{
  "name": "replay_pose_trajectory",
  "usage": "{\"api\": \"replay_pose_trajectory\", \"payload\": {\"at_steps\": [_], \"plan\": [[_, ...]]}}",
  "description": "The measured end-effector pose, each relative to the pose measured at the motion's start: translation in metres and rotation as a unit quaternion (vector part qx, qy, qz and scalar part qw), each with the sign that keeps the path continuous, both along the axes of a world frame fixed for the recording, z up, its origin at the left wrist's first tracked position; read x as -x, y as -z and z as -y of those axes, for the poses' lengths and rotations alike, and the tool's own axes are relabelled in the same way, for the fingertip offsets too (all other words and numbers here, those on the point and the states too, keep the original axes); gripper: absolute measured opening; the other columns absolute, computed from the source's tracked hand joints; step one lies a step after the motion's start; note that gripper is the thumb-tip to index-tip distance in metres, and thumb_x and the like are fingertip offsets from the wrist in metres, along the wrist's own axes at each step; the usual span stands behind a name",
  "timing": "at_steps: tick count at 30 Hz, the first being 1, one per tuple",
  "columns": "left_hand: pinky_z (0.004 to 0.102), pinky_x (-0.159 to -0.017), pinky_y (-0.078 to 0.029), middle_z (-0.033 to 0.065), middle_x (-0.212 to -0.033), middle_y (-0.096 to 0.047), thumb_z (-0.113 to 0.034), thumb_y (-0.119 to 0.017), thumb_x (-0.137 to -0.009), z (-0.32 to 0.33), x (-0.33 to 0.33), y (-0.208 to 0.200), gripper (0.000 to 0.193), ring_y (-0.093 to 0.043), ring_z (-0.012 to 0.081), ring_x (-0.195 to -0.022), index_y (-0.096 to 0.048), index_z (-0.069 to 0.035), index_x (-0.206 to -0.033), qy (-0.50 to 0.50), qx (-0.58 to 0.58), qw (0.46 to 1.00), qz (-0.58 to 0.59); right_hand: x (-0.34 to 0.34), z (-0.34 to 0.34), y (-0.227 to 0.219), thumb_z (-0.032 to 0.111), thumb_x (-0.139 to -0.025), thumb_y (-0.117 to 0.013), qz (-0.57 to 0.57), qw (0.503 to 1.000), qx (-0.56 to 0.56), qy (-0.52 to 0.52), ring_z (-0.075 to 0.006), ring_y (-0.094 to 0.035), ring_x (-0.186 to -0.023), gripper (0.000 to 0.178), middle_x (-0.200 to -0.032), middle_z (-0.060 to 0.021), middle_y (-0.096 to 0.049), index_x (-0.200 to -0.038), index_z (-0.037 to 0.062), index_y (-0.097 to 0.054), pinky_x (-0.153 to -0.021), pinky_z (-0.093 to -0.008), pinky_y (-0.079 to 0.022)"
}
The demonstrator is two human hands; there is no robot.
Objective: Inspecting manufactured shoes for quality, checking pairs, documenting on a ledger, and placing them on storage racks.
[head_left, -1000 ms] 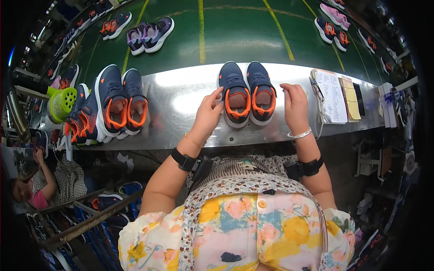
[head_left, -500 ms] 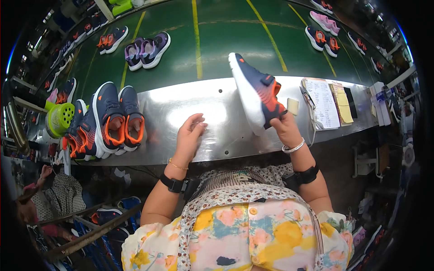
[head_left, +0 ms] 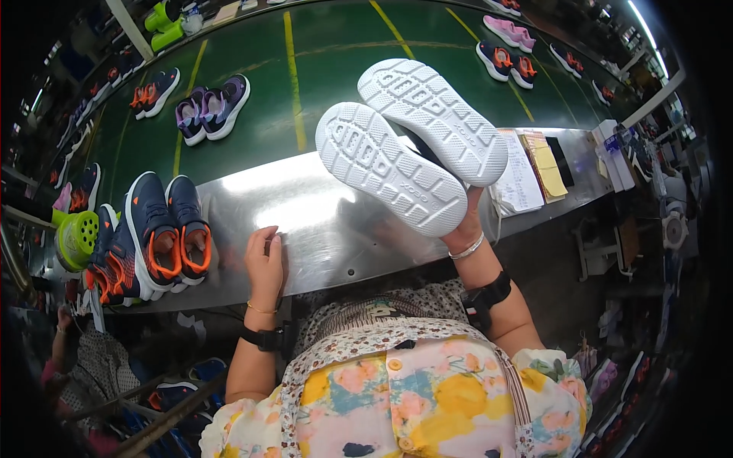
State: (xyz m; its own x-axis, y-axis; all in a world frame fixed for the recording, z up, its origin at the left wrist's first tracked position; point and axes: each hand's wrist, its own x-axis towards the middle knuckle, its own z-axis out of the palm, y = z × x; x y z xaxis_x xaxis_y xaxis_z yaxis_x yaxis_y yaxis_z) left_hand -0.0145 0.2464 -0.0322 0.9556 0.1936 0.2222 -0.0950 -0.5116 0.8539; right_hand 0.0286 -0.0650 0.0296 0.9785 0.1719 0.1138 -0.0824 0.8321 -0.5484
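My right hand (head_left: pixel 467 217) grips a pair of sneakers by the heel end, above the metal table. Both white soles face up at me: the nearer sneaker (head_left: pixel 391 169) and the farther sneaker (head_left: pixel 434 116) overlap in a narrow V, heels together. Their uppers are almost wholly hidden. Nothing is in my left hand (head_left: pixel 264 259), which hovers at the table's near edge, thumb and fingers slightly bent and apart. To its left stand several navy and orange sneakers (head_left: pixel 156 237), bunched together with their toes pointing away.
Beyond the metal table (head_left: pixel 305 252) runs a green conveyor belt (head_left: pixel 259 46) with yellow lines. It carries purple-black shoes (head_left: pixel 214 108), navy-orange shoes (head_left: pixel 506 64) and pink shoes (head_left: pixel 508 33). A notebook (head_left: pixel 519 175) lies right; a lime-green perforated device (head_left: pixel 76 240) stands far left.
The sneakers in my right hand have turned from side-on to soles facing me, and the second one now shows. My left hand has drawn back toward me and left. The view has shifted.
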Motion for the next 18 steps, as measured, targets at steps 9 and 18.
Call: {"api": "replay_pose_trajectory", "payload": {"at_steps": [9,18], "plan": [[0.0339,-0.074,-0.044,0.0143,-0.088,-0.057,-0.002,-0.052,-0.08,0.008,-0.002,0.006,0.012,-0.056,0.0285,-0.082,-0.057,0.002,-0.09,0.021,-0.087,0.994,0.063,-0.021,0.017,-0.005,0.016,-0.075,-0.067,0.02,0.92,0.392,-0.024,-0.0226,-0.056,-0.097,0.04,-0.107,-0.0104,-0.06,-0.11,0.0022,-0.055,-0.082,-0.0261,-0.043],[0.0344,-0.075,-0.044,0.0142,-0.086,-0.057,-0.001,-0.052,-0.078,0.01,-0.004,0.009,0.01,-0.055,0.0289,-0.081,-0.057,0.002,-0.087,0.024,-0.091,0.993,0.068,-0.136,0.079,-0.044,0.053,-0.062,-0.071,0.34,0.381,0.858,0.052,-0.024,-0.054,-0.092,0.051,-0.085,-0.005,-0.057,-0.098,0.0174,-0.064,-0.086,-0.0406,-0.035]]}}
